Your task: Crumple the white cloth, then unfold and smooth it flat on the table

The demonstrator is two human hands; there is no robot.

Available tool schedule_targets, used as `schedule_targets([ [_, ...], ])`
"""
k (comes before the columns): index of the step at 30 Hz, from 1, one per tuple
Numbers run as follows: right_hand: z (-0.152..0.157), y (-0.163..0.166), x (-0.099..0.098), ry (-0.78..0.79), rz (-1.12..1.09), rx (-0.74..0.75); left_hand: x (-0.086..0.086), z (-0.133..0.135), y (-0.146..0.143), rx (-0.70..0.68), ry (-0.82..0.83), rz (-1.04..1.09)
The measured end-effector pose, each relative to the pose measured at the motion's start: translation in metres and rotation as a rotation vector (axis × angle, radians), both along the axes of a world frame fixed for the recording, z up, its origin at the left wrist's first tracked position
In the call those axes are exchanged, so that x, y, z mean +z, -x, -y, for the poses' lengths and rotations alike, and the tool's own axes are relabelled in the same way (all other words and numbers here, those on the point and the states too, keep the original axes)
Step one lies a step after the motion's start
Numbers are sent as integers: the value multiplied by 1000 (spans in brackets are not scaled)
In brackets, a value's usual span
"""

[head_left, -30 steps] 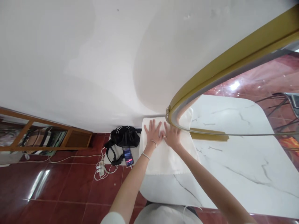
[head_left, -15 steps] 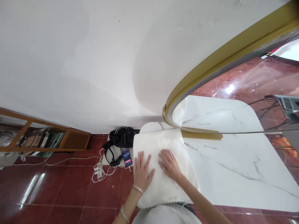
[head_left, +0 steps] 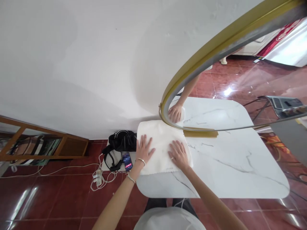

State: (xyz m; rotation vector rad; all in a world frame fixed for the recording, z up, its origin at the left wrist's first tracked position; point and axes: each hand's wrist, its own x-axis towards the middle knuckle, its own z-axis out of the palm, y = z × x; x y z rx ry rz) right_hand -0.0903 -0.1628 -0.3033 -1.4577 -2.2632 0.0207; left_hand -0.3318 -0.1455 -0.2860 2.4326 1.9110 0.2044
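Note:
A white cloth (head_left: 160, 143) lies flat over the left end of the white marble-patterned table (head_left: 235, 172). Its near edge looks slightly jagged. My left hand (head_left: 144, 150) rests on the cloth's left side, palm down with fingers spread. On the right part of the same cloth lies my right hand (head_left: 178, 155), also flat, its fingers a little apart. Neither hand grips anything. What lies under my palms is hidden.
A gold-framed mirror (head_left: 182, 76) stands on the table against the wall, reflecting an arm and the red floor. To the left are a black bag (head_left: 123, 140), a phone (head_left: 127, 161) and tangled white cables (head_left: 99, 179). A wooden cabinet (head_left: 74, 143) stands further left.
The cloth and both hands have moved away from my body, toward the wall. The table's near edge now shows below the cloth. My right hand's fingers are more stretched out.

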Motion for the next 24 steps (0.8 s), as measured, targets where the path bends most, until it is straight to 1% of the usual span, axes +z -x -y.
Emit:
schedule_targets([
  [2,-12,11,-2,-21,-33,-26,0,-15,7,30,12,4],
  [3,-13,18,-2,-20,-30,-21,0,-14,11,39,12,13],
  [5,-6,30,3,2,-7,20,0,1,17,35,-3,38],
  [7,11,40,10,62,26,88,1,32,22,21,-27,60],
  [10,47,42,22,177,59,209,2,91,24,19,-45,64],
  [13,83,29,26,245,61,292,1,141,16,43,-68,47],
  [15,100,14,26,272,63,316,-2,161,3,55,-93,34],
  [17,110,-3,23,282,66,310,-4,168,-15,45,-117,26],
  [19,115,-23,19,270,76,283,-5,165,-36,16,-140,28],
  [24,117,-89,9,188,128,166,-4,139,-93,-115,-165,48],
])
